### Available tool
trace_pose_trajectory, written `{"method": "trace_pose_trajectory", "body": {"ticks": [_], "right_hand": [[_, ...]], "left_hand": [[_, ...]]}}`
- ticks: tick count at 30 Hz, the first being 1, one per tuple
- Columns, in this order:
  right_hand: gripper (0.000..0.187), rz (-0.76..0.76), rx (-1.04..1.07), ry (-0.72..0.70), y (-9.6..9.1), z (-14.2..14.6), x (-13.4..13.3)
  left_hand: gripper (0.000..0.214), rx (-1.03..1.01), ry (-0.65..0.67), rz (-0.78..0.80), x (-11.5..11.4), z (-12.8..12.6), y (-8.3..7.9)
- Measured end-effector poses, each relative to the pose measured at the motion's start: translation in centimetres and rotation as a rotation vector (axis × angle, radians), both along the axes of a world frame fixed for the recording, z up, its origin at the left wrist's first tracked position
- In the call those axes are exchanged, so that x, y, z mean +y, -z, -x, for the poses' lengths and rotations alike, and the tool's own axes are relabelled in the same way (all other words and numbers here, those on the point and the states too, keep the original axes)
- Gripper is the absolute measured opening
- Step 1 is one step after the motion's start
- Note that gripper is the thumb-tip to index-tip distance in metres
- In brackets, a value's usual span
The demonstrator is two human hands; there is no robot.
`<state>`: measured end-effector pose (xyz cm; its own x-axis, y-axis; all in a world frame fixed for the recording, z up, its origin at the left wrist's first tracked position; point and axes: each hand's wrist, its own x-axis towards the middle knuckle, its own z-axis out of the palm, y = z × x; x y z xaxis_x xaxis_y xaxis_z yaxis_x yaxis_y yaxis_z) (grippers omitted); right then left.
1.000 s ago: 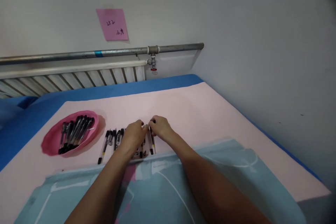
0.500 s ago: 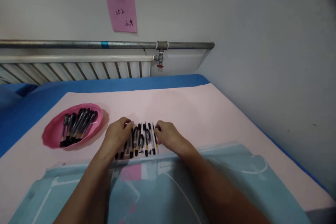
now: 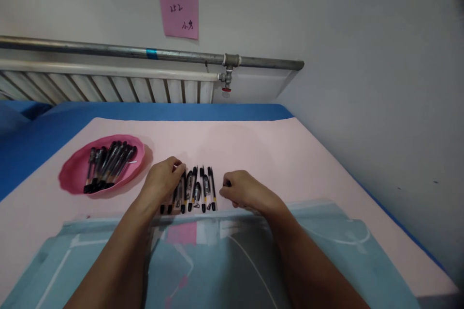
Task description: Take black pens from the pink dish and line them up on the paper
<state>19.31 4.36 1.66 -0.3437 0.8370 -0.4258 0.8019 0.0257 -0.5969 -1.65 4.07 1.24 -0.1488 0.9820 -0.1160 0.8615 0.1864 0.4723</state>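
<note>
A row of black pen parts (image 3: 212, 188) lies on the pink surface in front of me. It has slim refills with black and yellow ends, clipped caps (image 3: 197, 192) and small loose tips. My left hand (image 3: 165, 176) bends over the left end of the row, thumb and forefinger closed near the upper ends; what they hold is hidden. Just right of the row, my right hand (image 3: 241, 189) is closed around a small black piece (image 3: 228, 183) that looks like a pen cap. Its fingers mostly cover it.
A pink oval basket (image 3: 68, 178) at the left holds several capped pens (image 3: 112, 161). Teal patterned cloth (image 3: 108, 251) covers the near edge. Behind are a radiator (image 3: 137, 87), a metal pipe (image 3: 108, 49) with a valve, and a wall with a pink note (image 3: 179, 17).
My right hand has moved right, away from the end of the row, with a small black piece in its fingers. My left hand stays over the row. The view has shifted slightly.
</note>
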Motion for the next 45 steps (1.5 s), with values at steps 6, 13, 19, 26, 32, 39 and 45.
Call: {"method": "trace_pose_trajectory", "body": {"ticks": [6, 13, 19, 26, 32, 39, 45], "right_hand": [[0.018, 0.071, -0.016, -0.141, 0.0, -0.2, -0.7], [0.015, -0.024, -0.029, -0.093, 0.0, 0.0, -0.1], [0.020, -0.306, -0.054, 0.061, 0.2, 1.2, 0.2], [0.014, -0.320, -0.110, -0.056, 0.6, 1.0, 0.3], [0.014, -0.276, -0.043, -0.024, 0.9, 1.0, 0.2], [0.019, -0.323, -0.068, -0.020, 1.0, 1.1, 0.5], [0.019, -0.389, -0.129, 0.013, 1.4, 1.0, 1.0]], "left_hand": [[0.030, 0.038, 0.032, 0.009, 0.0, 0.1, 0.3], [0.031, 0.077, 0.044, 0.027, 0.1, 0.2, 0.4], [0.031, 0.049, 0.037, 0.031, 0.0, 0.3, 0.3], [0.030, 0.024, 0.015, 0.036, 0.1, 0.6, 0.2], [0.031, 0.047, -0.006, 0.018, 0.2, 1.5, 0.1], [0.032, 0.056, -0.218, -0.102, 0.1, 5.1, -0.6], [0.037, 0.275, -0.572, -0.122, -1.0, 10.9, -1.7]]}}
